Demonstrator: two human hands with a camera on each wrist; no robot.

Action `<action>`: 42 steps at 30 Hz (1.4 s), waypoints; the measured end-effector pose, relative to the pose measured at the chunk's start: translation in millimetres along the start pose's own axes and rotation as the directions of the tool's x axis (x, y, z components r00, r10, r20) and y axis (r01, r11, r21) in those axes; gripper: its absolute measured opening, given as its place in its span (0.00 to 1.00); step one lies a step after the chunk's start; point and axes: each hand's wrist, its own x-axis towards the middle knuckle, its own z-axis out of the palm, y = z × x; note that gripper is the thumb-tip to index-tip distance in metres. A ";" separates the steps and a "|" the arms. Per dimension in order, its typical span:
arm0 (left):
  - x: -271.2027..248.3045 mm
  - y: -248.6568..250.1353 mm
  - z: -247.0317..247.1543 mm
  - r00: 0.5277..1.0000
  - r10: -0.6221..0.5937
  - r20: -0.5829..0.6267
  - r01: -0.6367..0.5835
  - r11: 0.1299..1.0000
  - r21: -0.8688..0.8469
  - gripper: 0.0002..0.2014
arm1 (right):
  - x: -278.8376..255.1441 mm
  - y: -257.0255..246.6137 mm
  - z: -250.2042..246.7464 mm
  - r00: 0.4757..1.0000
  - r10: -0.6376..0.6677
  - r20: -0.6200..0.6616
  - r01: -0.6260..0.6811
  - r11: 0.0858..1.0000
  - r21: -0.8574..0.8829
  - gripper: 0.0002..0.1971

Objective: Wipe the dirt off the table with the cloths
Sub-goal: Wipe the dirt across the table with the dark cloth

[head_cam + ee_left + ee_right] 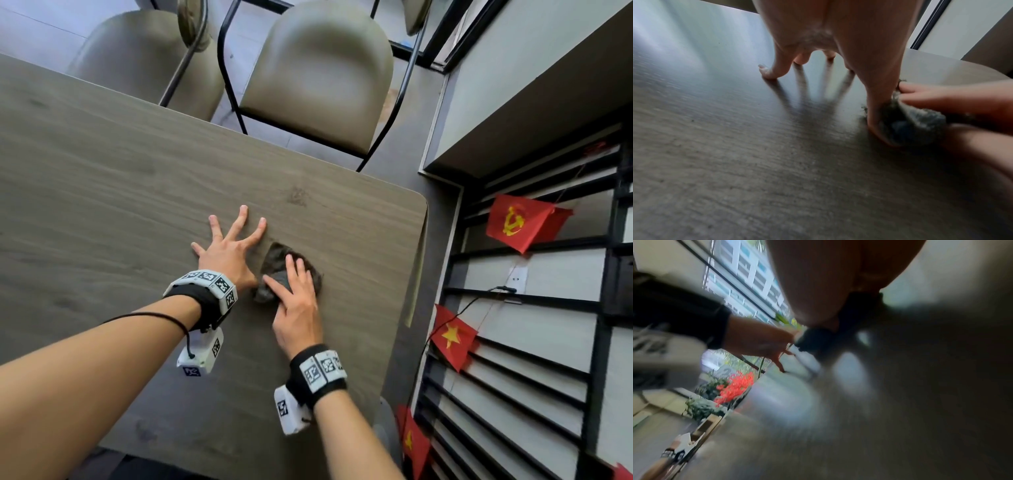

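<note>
On the grey wood-grain table [137, 188] lies a crumpled dark grey cloth [277, 262] near the right end. My right hand [296, 287] lies on top of it, fingers straight, pressing it down. My left hand [233, 245] is spread flat just left of the cloth, fingertips on the tabletop. In the left wrist view its thumb [877, 113] touches the cloth [920, 120], with the right hand's fingers [945, 97] laid over it. A faint dirt smudge [297, 197] sits beyond both hands. The right wrist view is blurred; the cloth [813, 340] shows under the hand.
Two olive padded chairs [318, 68] [137, 51] stand at the table's far side. The rounded table corner [423, 205] and right edge are close to the cloth. Right of it is a black slatted rack with red flags [520, 221]. Another dark mark [145, 435] lies near the front edge.
</note>
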 end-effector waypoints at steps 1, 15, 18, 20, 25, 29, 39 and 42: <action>0.6 -0.4 0.7 1.000 0.002 -0.008 -0.002 1.000 -0.006 0.57 | -2.7 1.0 2.2 1.000 0.012 0.002 -0.011 1.000 -0.017 0.31; -1.6 0.2 -1.4 0.999 -0.027 0.027 0.028 0.999 -0.032 0.78 | 182.5 58.3 -77.5 0.994 0.035 -0.104 -0.042 0.996 -0.073 0.32; -1.4 0.5 -1.8 0.999 -0.026 0.024 0.027 0.999 -0.037 0.77 | 213.7 64.9 -86.4 0.988 0.089 -0.124 -0.096 0.994 -0.057 0.29; -3.9 -0.3 -2.6 0.999 -0.022 0.030 0.023 0.999 -0.037 0.77 | 221.5 62.2 -86.5 0.974 0.164 -0.157 -0.167 0.986 -0.003 0.29; -4.8 0.9 -4.4 0.999 0.000 0.033 0.001 0.999 -0.048 0.76 | 163.6 27.7 -72.2 0.922 0.110 -0.371 -0.063 0.988 0.138 0.29; -5.1 0.6 -4.0 0.999 0.001 0.035 -0.001 1.000 -0.015 0.74 | 80.1 -1.7 -29.2 0.961 0.095 -0.259 -0.058 0.988 0.146 0.29; 18.8 -17.2 -25.3 0.990 0.102 -0.097 -0.099 0.995 0.030 0.48 | 39.2 -29.9 26.4 0.899 0.337 -0.279 -0.340 0.940 0.038 0.15; 29.9 -19.5 -35.0 0.990 0.138 -0.024 -0.136 0.989 0.057 0.56 | 60.4 -20.3 19.4 0.949 0.195 -0.247 -0.215 0.975 -0.059 0.20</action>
